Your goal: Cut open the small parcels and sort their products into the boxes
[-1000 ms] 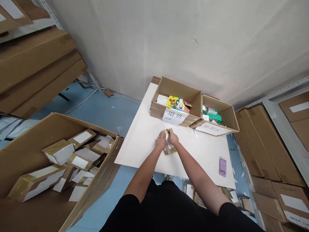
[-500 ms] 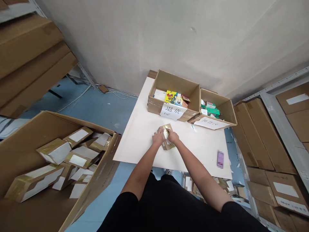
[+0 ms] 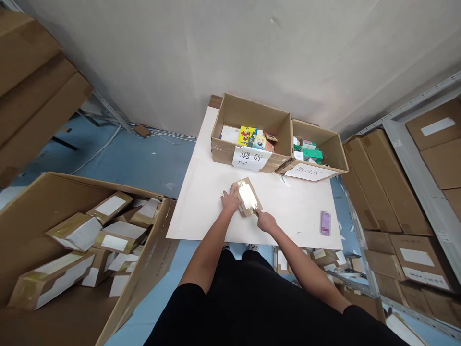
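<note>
A small brown carton lies on the white table, sealed with shiny tape over a white label. My left hand rests against its left edge with the fingers spread, some touching the carton and some over the table. My right hand is closed round a slim tool that looks like a box cutter. Its tip is at the taped near-right end of the carton. Most of the tool is hidden inside my fist.
Behind the carton stand two open boxes with handwritten signs, one holding colourful packets, the other green ones. A large box of taped parcels is at left. A blurred purple item lies on the table's right. Shelving holds cartons.
My right hand has moved from the carton's far part towards its near-right end. My left hand's fingers have spread at the left edge. The carton's label now shows more fully.
</note>
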`<state>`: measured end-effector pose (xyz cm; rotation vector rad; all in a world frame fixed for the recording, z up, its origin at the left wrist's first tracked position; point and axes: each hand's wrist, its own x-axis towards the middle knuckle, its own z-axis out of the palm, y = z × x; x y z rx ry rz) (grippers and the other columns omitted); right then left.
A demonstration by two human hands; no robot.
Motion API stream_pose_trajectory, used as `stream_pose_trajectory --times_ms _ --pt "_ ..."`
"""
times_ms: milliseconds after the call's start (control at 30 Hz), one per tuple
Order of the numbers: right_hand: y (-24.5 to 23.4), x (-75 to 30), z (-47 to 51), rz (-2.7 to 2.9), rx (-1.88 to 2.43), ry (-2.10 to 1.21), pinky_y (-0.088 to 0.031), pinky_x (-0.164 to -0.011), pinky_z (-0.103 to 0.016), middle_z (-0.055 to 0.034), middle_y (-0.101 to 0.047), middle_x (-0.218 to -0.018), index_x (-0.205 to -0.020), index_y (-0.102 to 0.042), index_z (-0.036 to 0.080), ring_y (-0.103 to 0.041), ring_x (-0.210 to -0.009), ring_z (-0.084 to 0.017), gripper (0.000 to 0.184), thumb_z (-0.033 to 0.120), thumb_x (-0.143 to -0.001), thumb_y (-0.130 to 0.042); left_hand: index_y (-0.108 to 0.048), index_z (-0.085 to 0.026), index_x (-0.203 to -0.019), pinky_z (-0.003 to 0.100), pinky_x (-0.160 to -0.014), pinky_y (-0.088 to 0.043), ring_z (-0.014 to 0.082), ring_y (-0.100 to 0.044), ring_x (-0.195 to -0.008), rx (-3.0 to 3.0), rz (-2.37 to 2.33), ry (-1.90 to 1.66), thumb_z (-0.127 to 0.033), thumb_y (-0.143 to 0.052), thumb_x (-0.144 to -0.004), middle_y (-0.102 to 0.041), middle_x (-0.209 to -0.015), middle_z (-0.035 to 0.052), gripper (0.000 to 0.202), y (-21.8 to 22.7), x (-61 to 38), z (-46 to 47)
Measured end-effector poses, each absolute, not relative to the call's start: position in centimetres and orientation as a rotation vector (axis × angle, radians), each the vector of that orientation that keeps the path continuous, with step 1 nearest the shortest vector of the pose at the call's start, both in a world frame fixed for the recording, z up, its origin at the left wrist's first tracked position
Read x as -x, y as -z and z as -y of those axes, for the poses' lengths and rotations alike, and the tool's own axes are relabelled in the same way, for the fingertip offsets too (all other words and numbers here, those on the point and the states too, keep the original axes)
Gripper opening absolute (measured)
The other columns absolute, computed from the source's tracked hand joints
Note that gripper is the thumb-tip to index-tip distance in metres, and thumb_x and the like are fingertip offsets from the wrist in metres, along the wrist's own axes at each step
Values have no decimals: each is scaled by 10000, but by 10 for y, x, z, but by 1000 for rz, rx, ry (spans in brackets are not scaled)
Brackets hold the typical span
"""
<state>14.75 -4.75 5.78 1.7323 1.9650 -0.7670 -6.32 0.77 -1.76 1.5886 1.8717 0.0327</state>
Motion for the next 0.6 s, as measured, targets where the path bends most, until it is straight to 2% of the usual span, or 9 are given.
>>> stream_pose_trajectory --times_ms 100,200,267,400,500,600 --pt "-58 -160 69 -1962 -1775 782 -468 -785 -356 -140 -749 -1091 -1552 -467 316 -715 -980 -319 706 150 -876 -579 -93 -465 -1682 610 -1100 -413 502 -229 -1496 -1599 -1875 -13 -689 -557 -909 17 -1790 -101 929 13 63 -8" --pt "-52 -183 98 -1931 -1776 895 -457 -772 -360 -137 -755 -1049 -1389 -630 293 -715 -947 -333 585 132 -826 -613 -74 -448 -1687 578 -1060 -465 478 -307 -1457 -1617 -1901 1 -636 -553 -934 36 -1791 -86 912 4 60 -7" --pt "-44 -209 124 -1915 -1847 1024 -454 -753 -352 -123 -758 -984 -1316 -674 284 -722 -900 -333 535 137 -802 -643 -84 -418 -1695 548 -1030 -499 453 -384 -1409 -1622 -1913 28 -577 -550 -952 56 -1791 -69 891 -1 58 -6" --pt "-29 -255 155 -1937 -2373 1019 -474 -727 -335 -90 -753 -917 -1515 -489 265 -725 -808 -295 570 272 -945 -504 -92 -438 -1691 496 -975 -551 380 -540 -1288 -1650 -1886 62 -535 -531 -980 104 -1788 -34 841 -4 51 -4" --pt "-30 -250 137 -1917 -2479 1108 -499 -704 -322 -50 -746 -866 -1592 -361 251 -726 -757 -277 624 362 -986 -455 -117 -454 -1684 456 -924 -581 320 -623 -1204 -1689 -1924 114 -497 -520 -1008 68 -1792 49 789 -5 39 -1" --pt "-37 -220 94 -1881 -2562 1089 -524 -784 -325 -91 -767 -1038 -1631 -269 201 -750 -900 -274 683 419 -1013 -460 -212 -417 -1679 436 -899 -594 301 -661 -1166 -1734 -1957 187 -451 -505 -1030 -38 -1785 128 713 -7 20 5"
